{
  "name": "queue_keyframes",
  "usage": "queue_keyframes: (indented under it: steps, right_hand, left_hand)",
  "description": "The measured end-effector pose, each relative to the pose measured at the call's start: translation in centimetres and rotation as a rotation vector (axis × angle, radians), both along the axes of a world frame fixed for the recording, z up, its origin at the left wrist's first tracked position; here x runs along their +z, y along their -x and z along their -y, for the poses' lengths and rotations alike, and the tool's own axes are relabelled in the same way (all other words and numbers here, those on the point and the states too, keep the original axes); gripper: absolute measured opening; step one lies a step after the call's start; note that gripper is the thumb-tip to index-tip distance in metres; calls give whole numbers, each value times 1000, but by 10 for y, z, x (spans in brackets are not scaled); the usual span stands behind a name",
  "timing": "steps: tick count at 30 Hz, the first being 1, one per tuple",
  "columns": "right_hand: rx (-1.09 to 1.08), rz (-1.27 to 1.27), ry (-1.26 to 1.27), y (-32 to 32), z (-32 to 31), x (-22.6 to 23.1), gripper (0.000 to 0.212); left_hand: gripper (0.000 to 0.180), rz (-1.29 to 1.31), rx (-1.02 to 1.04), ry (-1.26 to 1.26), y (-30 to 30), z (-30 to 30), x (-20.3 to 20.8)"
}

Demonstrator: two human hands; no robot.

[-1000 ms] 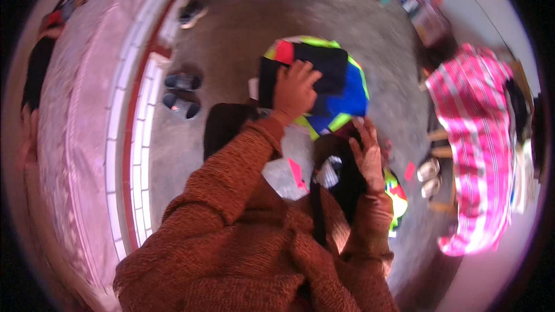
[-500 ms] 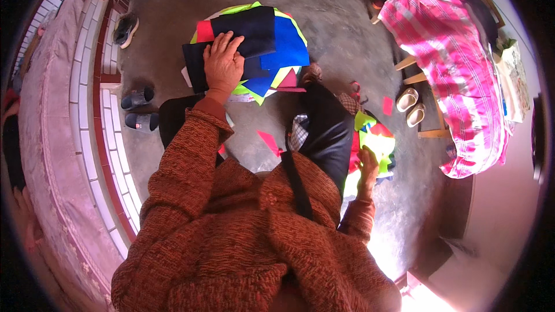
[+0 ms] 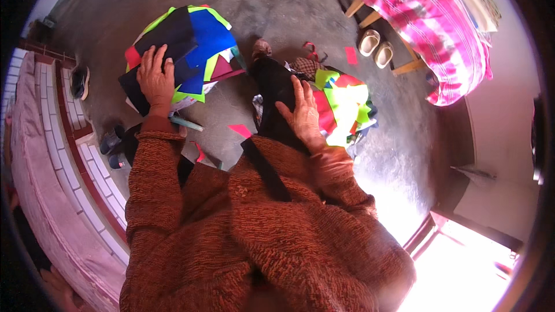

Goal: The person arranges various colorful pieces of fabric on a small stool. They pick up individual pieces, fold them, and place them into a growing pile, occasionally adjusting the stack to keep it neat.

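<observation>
On the left, a pile of cloth pieces (image 3: pixel 211 40) in blue, black, lime and red lies on the floor. My left hand (image 3: pixel 156 81) rests flat on a black piece (image 3: pixel 173 37) at its top, fingers a little apart. Over my dark trouser leg (image 3: pixel 274 104) is my right hand (image 3: pixel 303 118), palm down with thumb and fingers spread and nothing seen in it. Just right of that hand sits a second heap of cloth (image 3: pixel 350 101), lime, red and white, partly washed out by sunlight. Whether the right hand touches the leg I cannot tell.
Pink scraps (image 3: pixel 240 131) and a red scrap (image 3: pixel 351 55) lie on the grey floor (image 3: pixel 277 0). Pale shoes (image 3: pixel 383 55) stand by wooden legs under a pink plaid cloth (image 3: pixel 416 17). A tiled ledge (image 3: pixel 75 150) runs along the left. Bright light enters at lower right.
My right hand has left the heap on the right and moved left over my leg, its fingers now spread. My left hand stays on the pile. The view has turned toward the right.
</observation>
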State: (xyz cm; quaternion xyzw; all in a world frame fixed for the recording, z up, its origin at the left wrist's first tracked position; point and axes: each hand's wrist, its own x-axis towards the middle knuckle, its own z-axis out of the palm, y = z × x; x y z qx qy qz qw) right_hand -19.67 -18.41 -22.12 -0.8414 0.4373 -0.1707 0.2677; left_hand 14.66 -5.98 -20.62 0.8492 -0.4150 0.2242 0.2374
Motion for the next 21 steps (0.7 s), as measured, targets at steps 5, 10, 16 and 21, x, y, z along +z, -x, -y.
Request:
queue_keyframes:
  steps: [5,10,16,21]
  right_hand:
    - [11,128,-48,6,6,-1,74]
    - [-61,378,-262,24,23,-21,74]
    - [-437,-5,25,116,71,-100,83]
    - [-416,-380,-153,158,81,-118,95]
  left_hand:
    - [38,36,-7,-66,3,3,3]
    - [38,42,-45,-48,0,3,1]
    - [37,37,-53,-48,1,4,1]
    - [36,17,-58,-42,6,2,8]
